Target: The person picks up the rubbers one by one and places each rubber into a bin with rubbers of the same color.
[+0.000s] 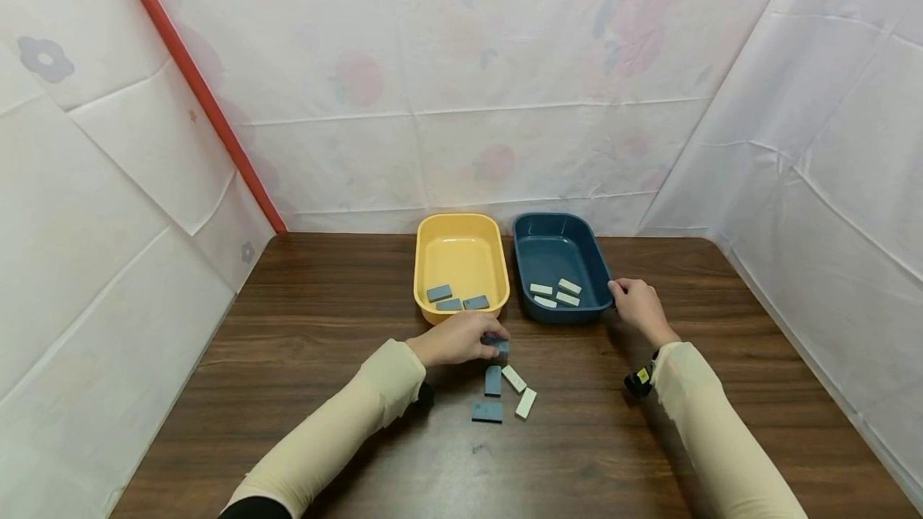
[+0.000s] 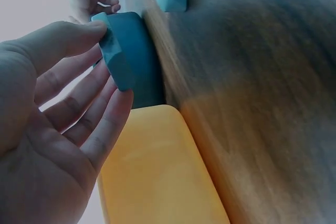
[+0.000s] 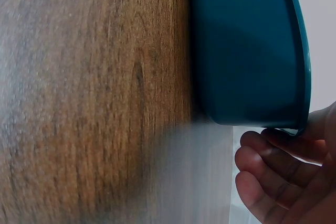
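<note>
My left hand point(image 1: 460, 339) pinches a blue-grey rectangular block point(image 2: 114, 53) between thumb and fingers, held above the table just in front of the yellow tray point(image 1: 505, 279). At the right, my right hand point(image 1: 640, 309) grips the rim of the dark blue tray point(image 3: 252, 51) near its front right corner, thumb on one side and fingers below the lip. On the table near the left hand lie two blue-grey blocks point(image 1: 493, 381) and two cream blocks point(image 1: 525, 404).
Three blue-grey blocks point(image 1: 449, 305) lie at the near end inside the yellow tray. Several cream blocks point(image 1: 567, 299) lie in the blue tray's near end. The trays stand side by side on the wooden table point(image 1: 324, 295), close to the cloth-covered back wall point(image 1: 447, 158).
</note>
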{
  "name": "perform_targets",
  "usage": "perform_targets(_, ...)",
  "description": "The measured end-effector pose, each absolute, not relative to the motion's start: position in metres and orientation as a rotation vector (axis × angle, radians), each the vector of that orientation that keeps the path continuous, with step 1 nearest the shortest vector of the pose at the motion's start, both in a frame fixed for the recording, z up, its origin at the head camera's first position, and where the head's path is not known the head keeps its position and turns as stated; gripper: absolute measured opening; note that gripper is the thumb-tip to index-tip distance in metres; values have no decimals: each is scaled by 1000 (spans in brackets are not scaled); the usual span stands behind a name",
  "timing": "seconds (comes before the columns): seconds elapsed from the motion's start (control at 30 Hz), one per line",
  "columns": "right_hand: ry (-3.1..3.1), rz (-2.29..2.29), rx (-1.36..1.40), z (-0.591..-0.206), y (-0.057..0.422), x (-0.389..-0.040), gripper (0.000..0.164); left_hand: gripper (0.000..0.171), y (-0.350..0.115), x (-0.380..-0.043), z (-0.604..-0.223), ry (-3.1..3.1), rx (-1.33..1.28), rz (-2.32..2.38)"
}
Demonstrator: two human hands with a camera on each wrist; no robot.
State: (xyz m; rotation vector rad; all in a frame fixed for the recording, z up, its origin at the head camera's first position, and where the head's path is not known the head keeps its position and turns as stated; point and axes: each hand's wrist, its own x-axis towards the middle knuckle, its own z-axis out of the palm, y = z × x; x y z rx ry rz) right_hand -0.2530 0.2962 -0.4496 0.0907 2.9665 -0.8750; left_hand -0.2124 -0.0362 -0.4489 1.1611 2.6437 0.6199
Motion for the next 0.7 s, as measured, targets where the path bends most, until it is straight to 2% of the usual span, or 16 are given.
perform_targets(0.7, 2945, -895, 96, -449, 296, -253, 47, 26, -41, -216, -435, 2766, 1034, 845)
